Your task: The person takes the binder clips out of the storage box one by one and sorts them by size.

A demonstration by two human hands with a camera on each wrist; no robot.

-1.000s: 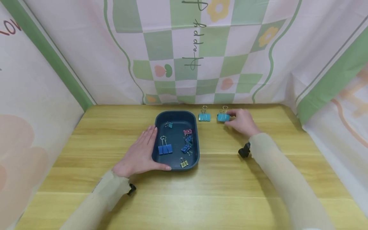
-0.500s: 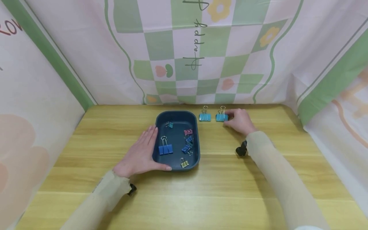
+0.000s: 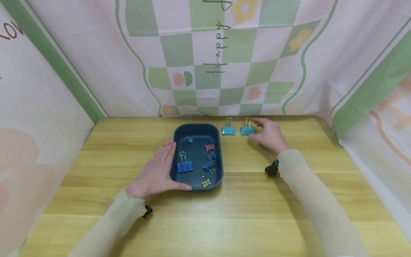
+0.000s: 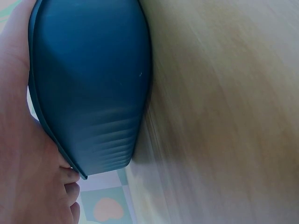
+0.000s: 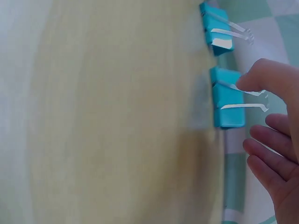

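My left hand point(image 3: 156, 171) rests against the left side of a dark blue tray point(image 3: 220, 162), fingers straight along the rim and thumb at the near edge. In the left wrist view the tray's outer wall point(image 4: 93, 70) stands beside that hand. Two turquoise binder clips stand upright on the table by the back, handles up: a left one point(image 3: 228, 130) and a right one point(image 3: 245, 131). My right hand point(image 3: 269, 136) is at the right clip. The right wrist view shows its thumb at that clip point(image 5: 230, 112) and the other fingers spread loosely away from it.
Inside the tray lie a large blue binder clip point(image 3: 184, 167), a small teal clip point(image 3: 190, 140), a pink clip point(image 3: 209, 147), small blue clips point(image 3: 208, 165) and a yellow clip point(image 3: 206, 183). A patterned curtain point(image 3: 208, 82) hangs behind the wooden table point(image 3: 244, 217).
The right turquoise clip has shifted slightly left, closer to the other one. My right hand's fingers have since loosened from it. The left hand and tray stay put.
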